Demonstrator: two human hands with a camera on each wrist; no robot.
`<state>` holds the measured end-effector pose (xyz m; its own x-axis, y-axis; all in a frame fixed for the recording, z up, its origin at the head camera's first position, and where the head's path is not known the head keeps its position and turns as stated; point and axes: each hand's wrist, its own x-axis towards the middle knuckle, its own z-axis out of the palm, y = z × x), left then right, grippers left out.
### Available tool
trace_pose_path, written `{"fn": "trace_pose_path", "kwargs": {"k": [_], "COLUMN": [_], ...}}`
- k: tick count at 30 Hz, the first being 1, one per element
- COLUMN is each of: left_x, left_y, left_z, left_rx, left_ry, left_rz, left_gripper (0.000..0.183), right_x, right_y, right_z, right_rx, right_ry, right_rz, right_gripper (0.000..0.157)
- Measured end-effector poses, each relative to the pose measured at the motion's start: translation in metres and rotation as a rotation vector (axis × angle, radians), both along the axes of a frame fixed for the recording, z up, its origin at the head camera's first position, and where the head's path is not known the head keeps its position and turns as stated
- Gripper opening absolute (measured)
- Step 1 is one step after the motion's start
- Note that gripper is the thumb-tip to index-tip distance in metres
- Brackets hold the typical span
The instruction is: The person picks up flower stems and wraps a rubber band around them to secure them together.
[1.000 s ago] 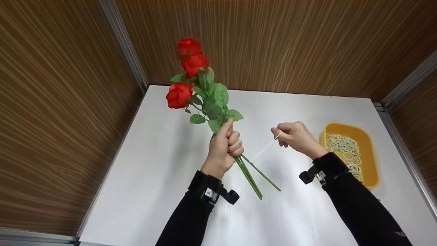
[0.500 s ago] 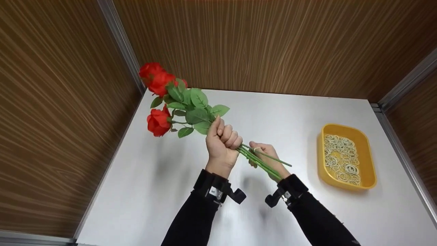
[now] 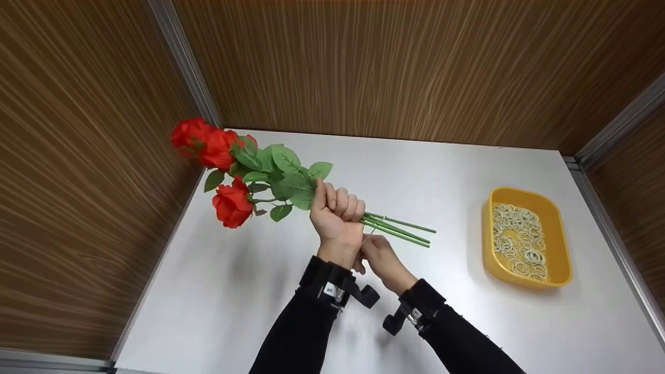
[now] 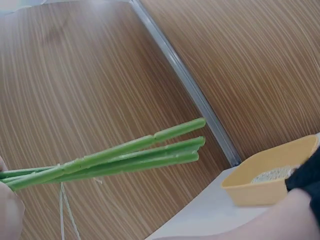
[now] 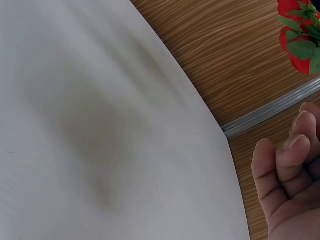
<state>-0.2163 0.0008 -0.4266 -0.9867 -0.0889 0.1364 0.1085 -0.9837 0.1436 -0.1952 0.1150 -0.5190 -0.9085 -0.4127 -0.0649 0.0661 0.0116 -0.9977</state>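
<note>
My left hand [image 3: 336,221] grips the green stems [image 3: 397,228] of several red artificial roses [image 3: 232,203] just below their leaves. The blooms point to the left and the bare stem ends stick out to the right. A thin pale rubber band [image 4: 62,212] loops round the stems beside that fist and is stretched downward. Below the stems, my right hand [image 3: 383,262] pulls on the band, close to the left wrist. In the right wrist view its fingers [image 5: 292,155] are curled; the band itself does not show there.
A yellow plastic tray [image 3: 563,259] with many loose pale rubber bands [image 3: 519,241] stands at the right of the white table [image 3: 441,176]. Wood-grain panels [image 3: 389,67] with metal edge strips close in the back and sides.
The right hand has moved from the right, past the stems, to below them, drawing the band round. The left hand has tipped the roses over to the left, nearly level.
</note>
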Motion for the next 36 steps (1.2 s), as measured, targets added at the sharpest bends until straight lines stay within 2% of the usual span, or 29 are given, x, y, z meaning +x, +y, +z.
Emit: {"fn": "trace_pose_path", "kwargs": {"k": [7, 13, 20, 26, 28, 30, 33, 36], "left_x": [-0.002, -0.003, -0.004, -0.003, -0.003, -0.003, -0.002, -0.001], "left_y": [-0.002, -0.004, -0.007, -0.007, -0.006, -0.005, -0.005, -0.004], "left_z": [-0.003, -0.008, -0.013, -0.018, -0.019, -0.020, -0.022, -0.023], "left_rx": [-0.073, -0.150, -0.219, -0.296, -0.325, -0.353, -0.383, -0.418], "left_ry": [0.000, 0.040, 0.087, 0.101, 0.097, 0.091, 0.090, 0.091], "left_rz": [0.084, 0.117, 0.132, 0.139, 0.137, 0.132, 0.121, 0.105], "left_gripper": [0.056, 0.054, 0.053, 0.054, 0.055, 0.057, 0.058, 0.057], "right_x": [0.009, 0.016, 0.021, 0.021, 0.020, 0.019, 0.018, 0.019], "right_y": [-0.001, 0.002, 0.008, 0.014, 0.015, 0.016, 0.016, 0.017], "right_z": [0.008, 0.017, 0.031, 0.045, 0.051, 0.057, 0.064, 0.069], "right_rx": [0.122, 0.232, 0.321, 0.427, 0.495, 0.584, 0.730, 0.875], "right_ry": [0.000, 0.023, 0.009, 0.019, 0.067, 0.164, 0.367, 0.589], "right_rz": [0.019, 0.056, 0.143, 0.167, 0.166, 0.155, 0.120, 0.039], "right_gripper": [0.054, 0.050, 0.058, 0.052, 0.051, 0.051, 0.053, 0.052]}}
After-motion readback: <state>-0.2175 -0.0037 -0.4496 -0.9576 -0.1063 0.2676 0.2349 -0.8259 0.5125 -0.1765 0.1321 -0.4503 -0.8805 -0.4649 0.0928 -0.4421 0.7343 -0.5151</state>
